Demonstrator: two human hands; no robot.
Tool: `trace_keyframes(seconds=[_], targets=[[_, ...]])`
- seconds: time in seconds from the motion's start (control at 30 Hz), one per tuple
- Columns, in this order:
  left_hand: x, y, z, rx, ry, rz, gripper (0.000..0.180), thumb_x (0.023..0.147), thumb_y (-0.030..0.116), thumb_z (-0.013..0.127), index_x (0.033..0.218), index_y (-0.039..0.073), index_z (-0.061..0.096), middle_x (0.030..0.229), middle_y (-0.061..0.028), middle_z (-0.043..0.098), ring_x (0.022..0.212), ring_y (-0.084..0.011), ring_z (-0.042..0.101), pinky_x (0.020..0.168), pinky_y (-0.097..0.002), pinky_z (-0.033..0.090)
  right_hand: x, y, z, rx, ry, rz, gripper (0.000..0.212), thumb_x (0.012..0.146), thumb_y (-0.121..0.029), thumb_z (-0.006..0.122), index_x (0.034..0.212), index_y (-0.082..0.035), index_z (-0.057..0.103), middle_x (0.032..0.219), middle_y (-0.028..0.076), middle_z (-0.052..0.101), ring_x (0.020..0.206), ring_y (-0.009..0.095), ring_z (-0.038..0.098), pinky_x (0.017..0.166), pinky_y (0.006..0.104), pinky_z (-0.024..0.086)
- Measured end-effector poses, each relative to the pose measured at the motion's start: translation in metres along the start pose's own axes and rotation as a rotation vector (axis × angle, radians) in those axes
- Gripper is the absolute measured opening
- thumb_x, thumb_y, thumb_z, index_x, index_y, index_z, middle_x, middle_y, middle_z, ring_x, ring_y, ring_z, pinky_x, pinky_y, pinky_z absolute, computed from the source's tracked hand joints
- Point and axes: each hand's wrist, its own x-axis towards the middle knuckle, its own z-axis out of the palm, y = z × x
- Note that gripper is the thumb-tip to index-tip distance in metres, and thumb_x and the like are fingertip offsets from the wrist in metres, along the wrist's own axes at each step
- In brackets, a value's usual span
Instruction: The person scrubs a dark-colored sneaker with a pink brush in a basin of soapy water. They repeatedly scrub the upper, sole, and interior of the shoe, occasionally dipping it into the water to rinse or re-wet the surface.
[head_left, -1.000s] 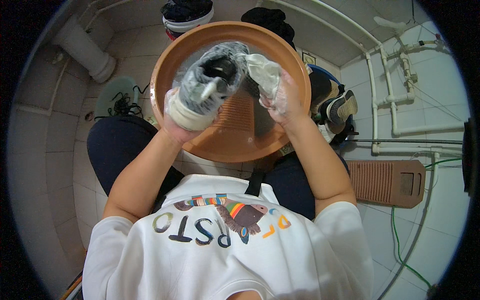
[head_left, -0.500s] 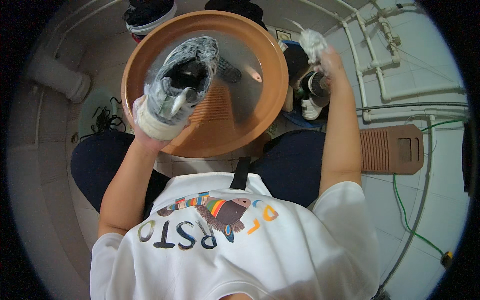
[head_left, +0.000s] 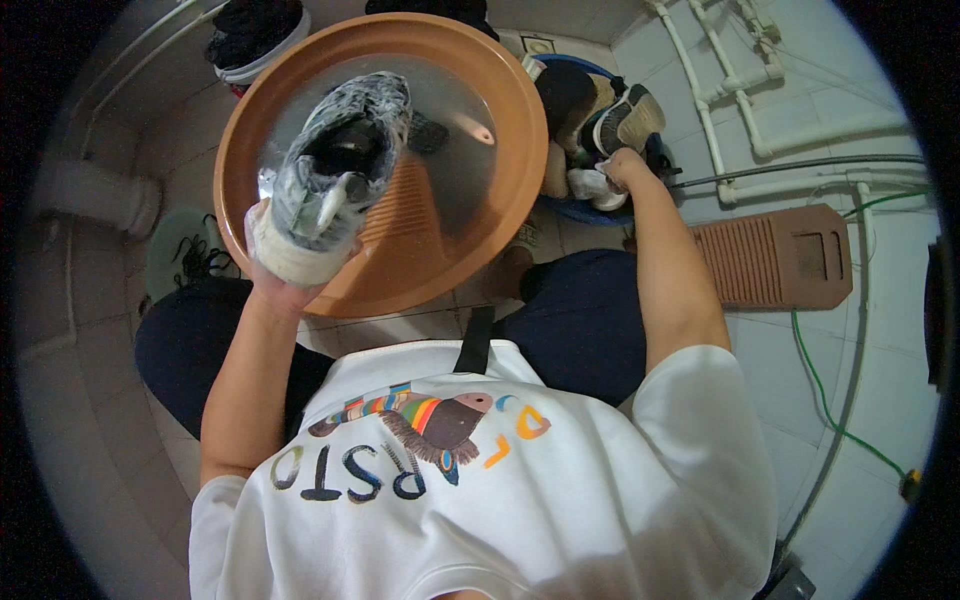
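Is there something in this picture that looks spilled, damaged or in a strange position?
Nothing looks clearly spilled or damaged. The left hand holds the foamy shoe over the orange basin. Only the shoes in the blue container look slightly untidy, jumbled at different angles.

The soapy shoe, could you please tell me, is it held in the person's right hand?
No, the left hand holds the soapy shoe over the orange basin, while the right hand is beyond the basin's right rim.

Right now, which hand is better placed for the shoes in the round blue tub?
Probably the right hand: it is at the tub, while the left hand holds a foamy grey shoe.
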Motion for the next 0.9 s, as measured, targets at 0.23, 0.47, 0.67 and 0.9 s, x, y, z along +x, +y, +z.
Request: trace_keyframes(seconds=[0.23, 0.47, 0.67, 0.9], targets=[[-0.003, -0.009, -0.008, -0.163, 0.031, -0.079, 0.056, 0.083, 0.048, 0.032, 0.123, 0.012, 0.05, 0.119, -0.013, 0.055, 0.104, -0.0324, 0.055, 0.082, -0.0532, 0.047, -0.172, -0.183, -0.038, 1.091, 0.084, -0.772, 0.02, 0.09, -0.018, 0.053, 0.092, -0.001, 0.061, 0.085, 0.009, 0.064, 0.072, 0.017, 0.061, 0.065, 0.0279, 0.05], [-0.005, -0.014, -0.011, -0.149, 0.02, -0.044, 0.06, 0.08, 0.048, 0.041, 0.126, 0.01, 0.046, 0.122, -0.0149, 0.053, 0.107, -0.032, 0.053, 0.09, -0.0491, 0.045, -0.238, -0.26, -0.001, 0.472, 0.341, -1.172, 0.021, 0.082, -0.009, 0.052, 0.097, 0.003, 0.059, 0.101, 0.023, 0.058, 0.097, 0.038, 0.054, 0.087, 0.0397, 0.044], [-0.01, -0.017, -0.022, 0.156, 0.013, -0.028, 0.053, 0.079, 0.032, 0.055, 0.12, -0.001, 0.049, 0.111, -0.015, 0.059, 0.1, -0.0283, 0.058, 0.089, -0.0405, 0.047, -0.177, -0.294, 0.035, 0.114, -0.061, -1.14, 0.044, 0.087, -0.027, 0.05, 0.122, 0.001, 0.048, 0.128, 0.021, 0.046, 0.123, 0.032, 0.039, 0.102, 0.0358, 0.031], [-0.015, -0.002, -0.008, -0.008, 0.042, 0.024, 0.056, 0.077, 0.033, 0.056, 0.121, -0.001, 0.048, 0.113, -0.0164, 0.058, 0.102, -0.0294, 0.058, 0.091, -0.0417, 0.045, -0.181, -0.291, 0.021, 0.547, 0.018, -0.897, 0.034, 0.085, -0.013, 0.047, 0.117, -0.003, 0.056, 0.114, 0.015, 0.058, 0.106, 0.024, 0.054, 0.095, 0.0323, 0.039]])
